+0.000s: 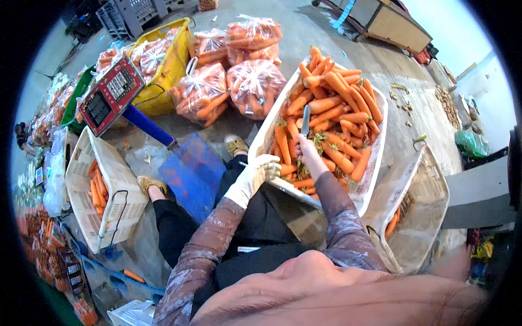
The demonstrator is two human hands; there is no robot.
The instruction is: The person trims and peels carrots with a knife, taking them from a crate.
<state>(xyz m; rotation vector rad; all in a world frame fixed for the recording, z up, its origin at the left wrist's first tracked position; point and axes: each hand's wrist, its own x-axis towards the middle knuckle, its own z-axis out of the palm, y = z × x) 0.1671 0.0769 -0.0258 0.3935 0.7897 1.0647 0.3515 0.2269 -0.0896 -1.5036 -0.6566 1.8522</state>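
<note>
A weighing scale has a red display head (111, 96) on a blue post (148, 126), which is leaning above a blue platform (198, 173) with worn orange patches. Behind the display head there is a yellow crate (151, 103), and to the left of it a green crate (80, 95). Farther back stand grey crates (120, 19). On the right side, a green plastic bag (472, 142) lies near the white wall (492, 89). At the upper right, a beige panel (399, 31) is visible above the concrete floor (304, 27).
</note>
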